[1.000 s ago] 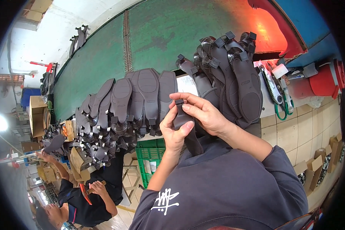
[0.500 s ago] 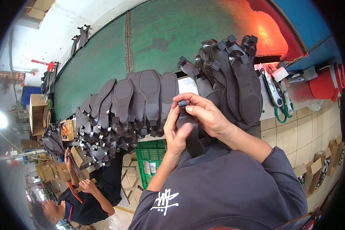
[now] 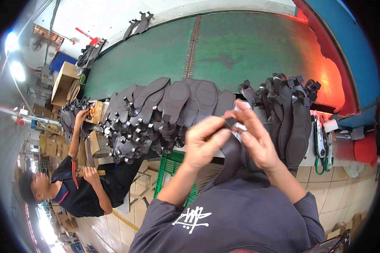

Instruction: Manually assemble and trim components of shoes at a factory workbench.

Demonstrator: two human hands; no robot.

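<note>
A dark heeled shoe sole [image 3: 230,159] is in front of my chest, its square heel tip pointing up and away from me. My left hand [image 3: 206,141] pinches it close to the heel tip [image 3: 230,122], thumb and fingers together. My right hand [image 3: 259,143] is beside the heel on the right, its fingers stretched and apart, slightly smeared by motion. Whether the right fingertips touch the heel, I cannot tell. Just beyond my hands, a pile of similar heeled soles [image 3: 175,99] lies left of centre, and another pile [image 3: 297,130] lies to the right.
A green conveyor belt [image 3: 152,59] with a red glow at its right end runs behind the piles. A utility knife [image 3: 319,139] and green-handled scissors [image 3: 328,156] lie at right. A green crate [image 3: 169,166] stands below left. A co-worker [image 3: 78,185] holds a hammer [image 3: 75,173] at far left.
The view has swung, so the bench appears further right. My left hand has closed on the heel, while my right fingers have spread from it. The co-worker's raised hand has moved to a wooden box.
</note>
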